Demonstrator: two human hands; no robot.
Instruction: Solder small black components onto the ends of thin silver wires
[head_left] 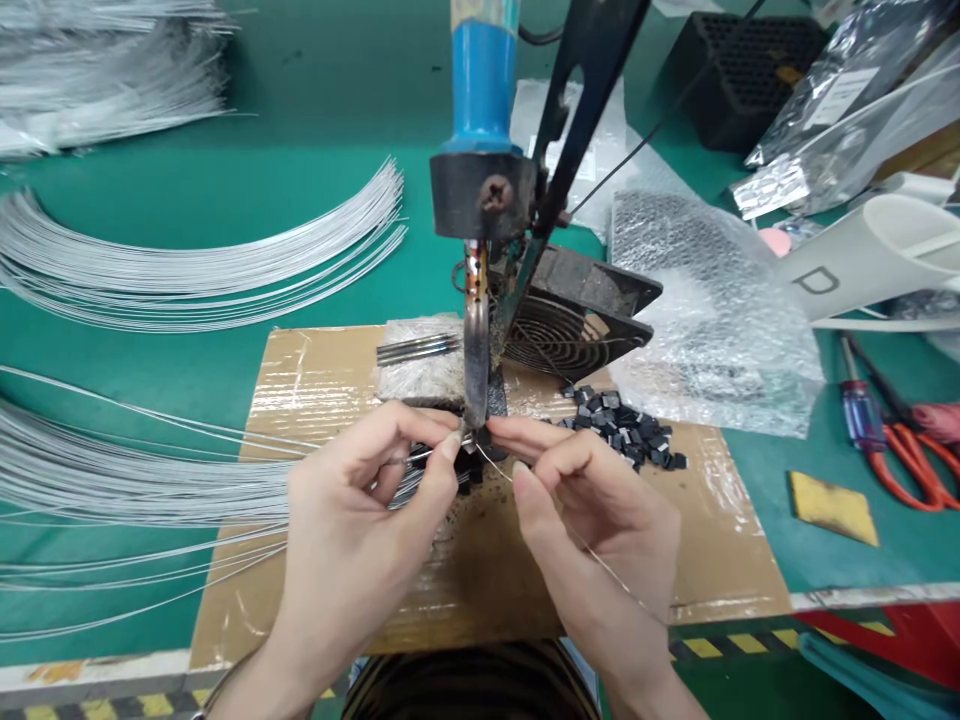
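A blue-handled soldering iron (486, 90) hangs tip down from a black bracket, its tip between my two hands. My left hand (367, 510) pinches a thin grey cable, its end right at the tip; the fingers partly hide the joint. From the other side, my right hand (600, 510) holds a thin strand of solder wire (600, 565), which runs through the fingers to the tip. Its index finger touches the same spot or lies close to it. Under my left hand lies a bundle of grey cables (165, 490). Small black connectors (626, 425) are heaped beyond my right hand.
A cardboard sheet (720, 540) covers the front of the green table. Behind the iron stands a black fan (570, 320). Bubble wrap (720, 310), orange-handled pliers (911, 465) and a yellow sponge (832, 508) lie to the right. More cables (225, 270) lie at left.
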